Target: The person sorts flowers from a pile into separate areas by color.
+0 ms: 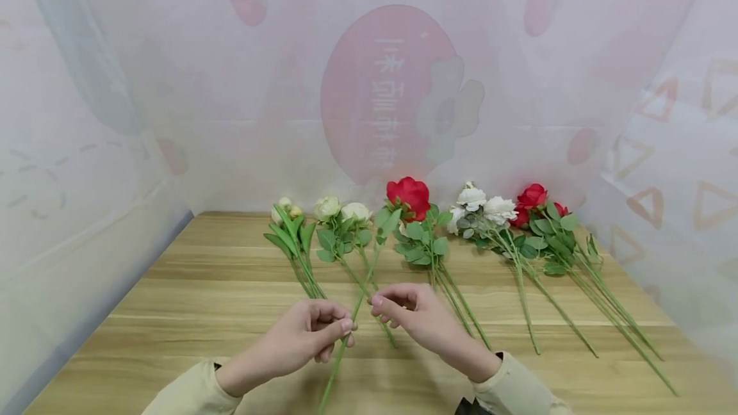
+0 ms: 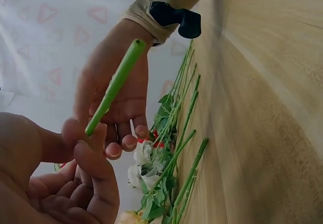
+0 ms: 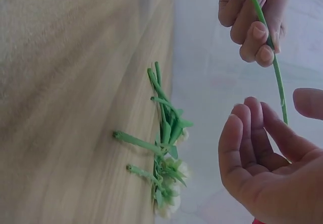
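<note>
My left hand [image 1: 302,338] pinches a long green flower stem [image 1: 331,383] between thumb and fingertips. The stem slants up and away, its cut end toward me, and reaches leaves [image 1: 386,221] beside a red flower [image 1: 408,196]. In the left wrist view, the stem end [image 2: 123,72] points past the fingers. Close by the stem is my right hand [image 1: 423,319], its fingers loosely bent. The right wrist view shows a gap between the right thumb [image 3: 308,103] and its fingers, with the stem [image 3: 279,85] passing behind them.
On the wooden table [image 1: 190,312] lie cream tulips [image 1: 285,210], cream flowers [image 1: 354,212], a leafy bunch [image 1: 423,245] under the red bloom, white flowers [image 1: 498,210] and red roses [image 1: 530,197]. Their stems point toward me. A printed curtain [image 1: 277,114] hangs behind.
</note>
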Demonstrator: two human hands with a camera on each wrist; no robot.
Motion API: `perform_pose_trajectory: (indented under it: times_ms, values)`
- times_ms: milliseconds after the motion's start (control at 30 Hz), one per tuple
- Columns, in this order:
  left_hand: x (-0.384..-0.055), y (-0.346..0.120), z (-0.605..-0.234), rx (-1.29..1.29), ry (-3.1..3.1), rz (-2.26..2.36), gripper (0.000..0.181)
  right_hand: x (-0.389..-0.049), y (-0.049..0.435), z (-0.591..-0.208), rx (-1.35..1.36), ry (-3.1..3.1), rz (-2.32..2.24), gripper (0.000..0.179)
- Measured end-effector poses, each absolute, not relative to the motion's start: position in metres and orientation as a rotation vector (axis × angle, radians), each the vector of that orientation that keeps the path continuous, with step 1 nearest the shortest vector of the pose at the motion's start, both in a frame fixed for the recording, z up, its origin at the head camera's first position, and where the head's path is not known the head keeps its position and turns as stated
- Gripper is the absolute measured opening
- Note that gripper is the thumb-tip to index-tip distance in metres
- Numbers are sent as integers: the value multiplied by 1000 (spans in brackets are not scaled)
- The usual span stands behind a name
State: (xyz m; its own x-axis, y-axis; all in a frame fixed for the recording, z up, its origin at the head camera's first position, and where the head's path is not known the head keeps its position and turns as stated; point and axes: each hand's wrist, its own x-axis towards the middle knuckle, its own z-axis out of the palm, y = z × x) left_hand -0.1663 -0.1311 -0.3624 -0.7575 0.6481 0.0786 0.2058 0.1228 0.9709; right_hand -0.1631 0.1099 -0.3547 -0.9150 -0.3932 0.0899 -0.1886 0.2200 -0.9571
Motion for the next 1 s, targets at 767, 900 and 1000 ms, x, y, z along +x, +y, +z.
perform_pose_trajectory:
  times_ms: [767,900,1000]
  values:
    - [-166,-136,-356,900,2249,1527,21,-172,141,-348,-686,2275,-1771,26]
    - [-172,-150,-353,901,2433,1484,21,-174,175,-342,-729,2428,-1676,22]
    - [-179,-162,-356,901,2584,1437,19,-175,206,-334,-667,2614,-1563,19]
